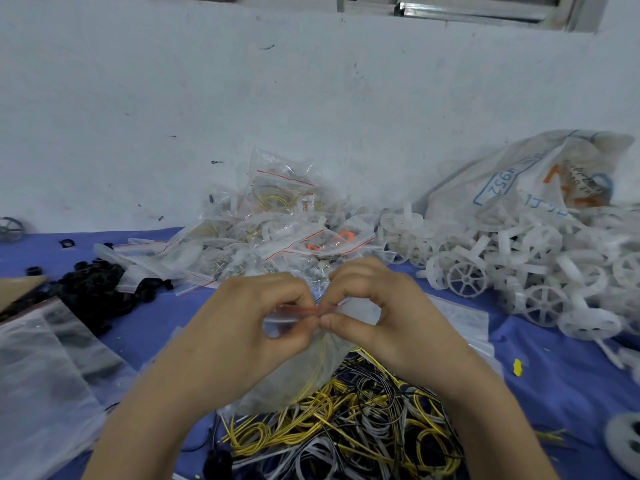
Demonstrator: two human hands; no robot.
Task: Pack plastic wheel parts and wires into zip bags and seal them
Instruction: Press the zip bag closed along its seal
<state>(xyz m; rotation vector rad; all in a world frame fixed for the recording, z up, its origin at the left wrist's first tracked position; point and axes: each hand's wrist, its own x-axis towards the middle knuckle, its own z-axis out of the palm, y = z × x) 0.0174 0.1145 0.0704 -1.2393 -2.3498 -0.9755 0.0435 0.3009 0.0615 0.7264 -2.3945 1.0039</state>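
Fingers of the left hand (242, 320) and right hand (377, 313) pinched the red-striped top of a zip bag (298, 368) at centre frame, above tangled wires (346, 427).

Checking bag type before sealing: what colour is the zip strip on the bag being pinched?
Red, on the zip bag pinched by both hands; head view.

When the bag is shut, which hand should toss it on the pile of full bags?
Probably the left hand. Both hands pinch the zip bag at its red strip, but the pile of full bags lies ahead and slightly left, while the right hand sits nearer the white wheels.
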